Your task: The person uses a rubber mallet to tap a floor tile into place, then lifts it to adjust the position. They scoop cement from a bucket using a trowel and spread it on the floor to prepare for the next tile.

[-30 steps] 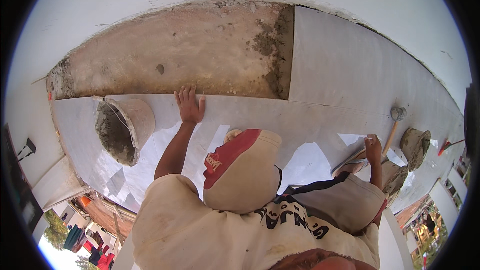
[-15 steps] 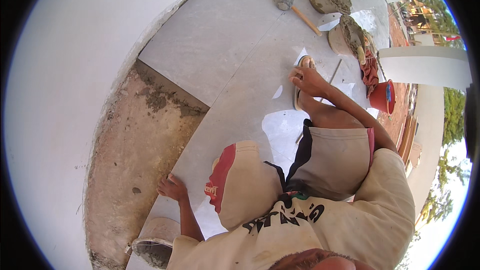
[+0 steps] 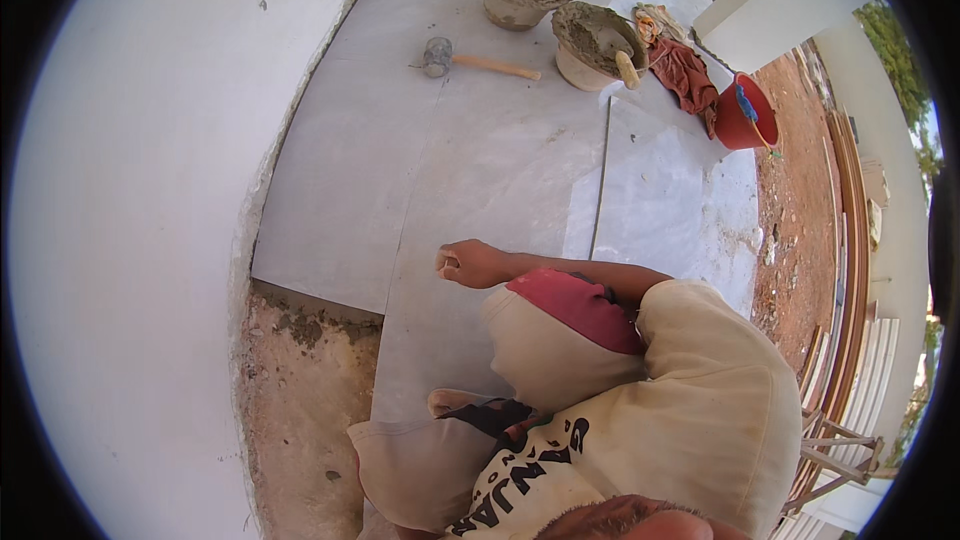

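My right hand [image 3: 473, 263] is over the large grey floor tiles [image 3: 330, 180], fingers curled in a loose fist with nothing visible in them. My left hand is out of sight behind my body and leg at the lower edge. Ahead lies a rubber mallet [image 3: 437, 57] with a dark head and wooden handle. Beyond it stand two pale tubs of wet mortar, a farther tub [image 3: 515, 15] and a nearer tub [image 3: 580, 70]. From the nearer tub sticks a tool's pale handle [image 3: 628, 70]. Left of my knees is an untiled patch [image 3: 300, 410] with mortar crumbs.
A white wall [image 3: 150, 240] runs along the left. Back right are a brown-red cloth [image 3: 683, 75] and a red bucket [image 3: 735, 125] with a blue brush-like thing. Farther right come a white pillar [image 3: 770, 5], reddish ground [image 3: 785, 200], and long boards [image 3: 850, 240].
My body has turned and moved forward, with mallet, tubs and bucket shifting left in view. My right hand has moved from by my foot to over the tiles. My left hand has left view.
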A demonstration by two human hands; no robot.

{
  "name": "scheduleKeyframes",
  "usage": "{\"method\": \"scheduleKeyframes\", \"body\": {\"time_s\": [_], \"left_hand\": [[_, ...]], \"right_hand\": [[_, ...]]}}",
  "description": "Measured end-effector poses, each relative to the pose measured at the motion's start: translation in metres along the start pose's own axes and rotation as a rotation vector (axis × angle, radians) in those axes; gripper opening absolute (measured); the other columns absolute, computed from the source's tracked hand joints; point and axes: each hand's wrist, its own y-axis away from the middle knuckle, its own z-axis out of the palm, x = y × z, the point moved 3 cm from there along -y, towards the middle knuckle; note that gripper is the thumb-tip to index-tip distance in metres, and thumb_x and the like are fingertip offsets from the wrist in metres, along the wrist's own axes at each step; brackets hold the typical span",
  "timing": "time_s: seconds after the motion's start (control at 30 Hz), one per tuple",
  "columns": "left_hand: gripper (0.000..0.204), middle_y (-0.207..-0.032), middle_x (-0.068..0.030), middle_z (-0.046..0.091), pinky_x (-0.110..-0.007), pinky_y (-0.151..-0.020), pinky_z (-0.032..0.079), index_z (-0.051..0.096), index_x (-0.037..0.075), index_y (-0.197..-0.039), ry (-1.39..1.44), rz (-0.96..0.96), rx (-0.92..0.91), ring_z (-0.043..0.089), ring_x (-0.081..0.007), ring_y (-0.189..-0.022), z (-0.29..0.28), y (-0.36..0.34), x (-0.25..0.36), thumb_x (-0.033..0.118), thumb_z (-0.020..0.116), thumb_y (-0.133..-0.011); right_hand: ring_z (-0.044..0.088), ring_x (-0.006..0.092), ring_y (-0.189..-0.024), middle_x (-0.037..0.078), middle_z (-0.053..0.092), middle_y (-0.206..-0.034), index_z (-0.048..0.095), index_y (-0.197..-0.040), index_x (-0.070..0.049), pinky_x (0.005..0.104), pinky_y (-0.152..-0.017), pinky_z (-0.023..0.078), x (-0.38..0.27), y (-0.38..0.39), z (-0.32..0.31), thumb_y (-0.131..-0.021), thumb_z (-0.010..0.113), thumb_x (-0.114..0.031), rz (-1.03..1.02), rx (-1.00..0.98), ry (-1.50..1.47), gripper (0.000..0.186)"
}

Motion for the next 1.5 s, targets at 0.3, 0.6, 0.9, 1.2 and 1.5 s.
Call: {"method": "scheduleKeyframes", "body": {"time_s": [0.3, 0.6, 0.9, 1.2, 1.5], "left_hand": [[0.038, -0.093, -0.0227, 0.071, -0.042, -0.078, 0.053, 0.07, -0.005, -0.098, -0.016, 0.078, -0.191, 0.068, -0.0365, -0.087, -0.02, 0.017, 0.049, 0.03, 0.058, -0.094], [0.035, -0.093, -0.0211, 0.072, -0.04, -0.078, 0.054, 0.071, -0.004, -0.098, 0.033, 0.233, -0.29, 0.069, -0.0336, -0.087, -0.093, -0.032, 0.13, 0.029, 0.062, -0.091], [0.048, -0.105, -0.0239, 0.07, -0.039, -0.086, 0.053, 0.063, -0.008, -0.118, -0.146, 0.342, -0.38, 0.069, -0.0326, -0.099, -0.169, -0.133, 0.334, 0.028, 0.068, -0.088], [0.048, -0.124, -0.0256, 0.061, -0.044, -0.1, 0.045, 0.063, -0.006, -0.118, -0.303, 0.664, -0.48, 0.058, -0.0382, -0.116, -0.118, -0.149, 0.485, 0.031, 0.066, -0.088], [0.054, -0.129, -0.0264, 0.059, -0.044, -0.108, 0.04, 0.061, -0.007, -0.122, -0.291, 0.882, -0.584, 0.052, -0.039, -0.125, -0.023, -0.113, 0.551, 0.037, 0.062, -0.089]], "right_hand": [[0.067, 0.0315, -0.089, 0.016, 0.07, -0.093, 0.064, -0.106, -0.004, 0.0413, -0.079, 0.052, 0.123, 0.002, -0.058, -0.09, 0.061, -0.027, 0.093, 0.424, -0.1, 0.029], [0.063, 0.0374, -0.106, 0.02, 0.066, -0.112, 0.062, -0.112, -0.005, 0.047, -0.091, 0.049, 0.295, 0.087, -0.243, -0.091, 0.055, -0.024, 0.459, 0.82, 0.249, 0.029], [0.043, 0.0334, -0.135, 0.014, 0.05, -0.143, 0.048, -0.141, -0.01, 0.0518, -0.109, 0.035, 0.411, 0.164, -0.41, -0.095, 0.055, -0.037, 0.818, 0.945, 0.66, 0.054], [0.045, 0.0359, -0.133, 0.018, 0.051, -0.141, 0.051, -0.138, -0.008, 0.0538, -0.109, 0.034, 0.454, 0.182, -0.433, -0.095, 0.046, -0.058, 0.851, 0.76, 0.649, 0.066], [0.056, 0.042, -0.112, 0.027, 0.062, -0.114, 0.062, -0.107, 0.003, 0.0502, -0.095, 0.043, 0.48, 0.211, -0.472, -0.095, 0.044, -0.062, 0.742, 0.775, 0.767, 0.069]]}}
